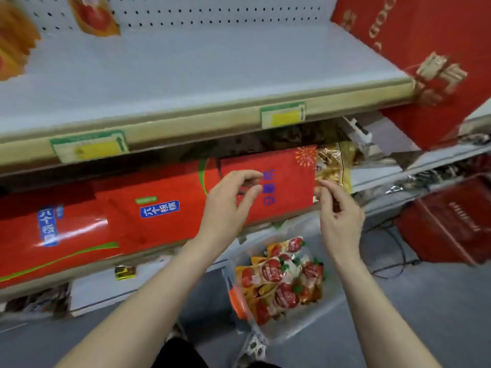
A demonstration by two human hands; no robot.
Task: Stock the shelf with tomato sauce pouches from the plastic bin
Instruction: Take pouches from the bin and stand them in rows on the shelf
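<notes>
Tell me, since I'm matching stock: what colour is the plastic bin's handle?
Orange handle on the clear plastic bin, seen in the head view.

White shelf [186, 75], one pouch [93, 17] at back

My view is bright and even, with soft light coming from above. The white shelf [186, 65] looks pale and a bit washed out. I see a shiny white streak of glare on the red box [66, 229] at the left. Under the shelf it is dark, and I cannot tell what sits back there. Shadows on the floor are faint. The whole picture is soft and a little blocky. The orange packs [13, 41] at the top left corner are smeared. Straight lines bend near the edges, so the shelf front curves. The pouches [281, 277] in the bin look fuzzy too.
</notes>
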